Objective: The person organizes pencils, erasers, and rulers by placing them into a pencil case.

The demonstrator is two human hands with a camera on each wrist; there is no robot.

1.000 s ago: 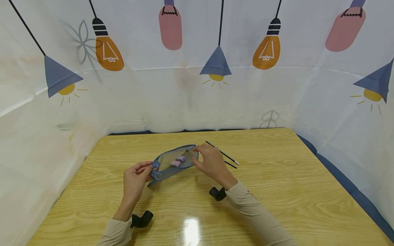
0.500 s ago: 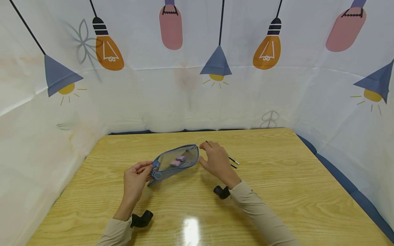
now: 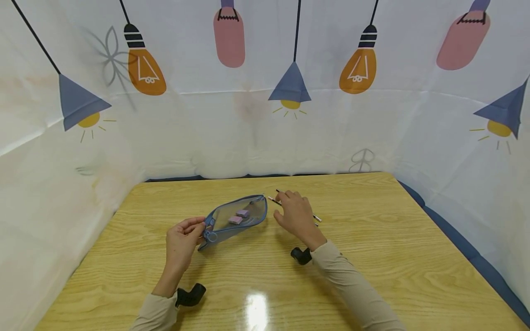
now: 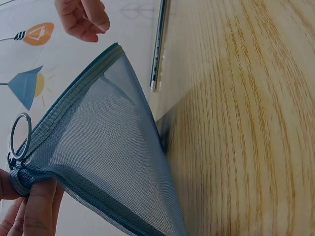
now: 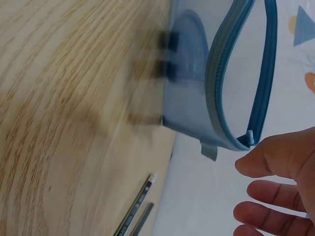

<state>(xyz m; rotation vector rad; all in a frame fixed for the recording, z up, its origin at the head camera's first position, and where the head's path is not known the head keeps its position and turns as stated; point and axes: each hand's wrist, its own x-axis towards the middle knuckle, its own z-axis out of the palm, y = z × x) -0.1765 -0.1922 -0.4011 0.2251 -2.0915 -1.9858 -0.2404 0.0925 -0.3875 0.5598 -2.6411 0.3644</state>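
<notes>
A blue mesh zip pouch [image 3: 225, 233] stands on the table with its mouth gaping. My left hand [image 3: 180, 241] pinches its near left corner, beside the zip's ring pull [image 4: 29, 133]. Two small purplish blocks [image 3: 236, 220] show inside the pouch, along with a clear rounded piece [image 5: 189, 44]. Just right of the pouch's far end, my right hand [image 3: 296, 215] hovers with loosely bent fingers and nothing in them. Beneath it lie two dark pencils [image 3: 275, 201], partly hidden by the hand; the right wrist view shows a pencil with a pale end [image 5: 134, 210].
The wooden table [image 3: 372, 257] ends at a pale curtain [image 3: 207, 133] printed with lamps. Black wrist cameras [image 3: 191, 295] are strapped at both sleeves.
My right hand has drawn away from the pouch's far end, shifting right over the pencils. The pouch and my left hand have stayed put.
</notes>
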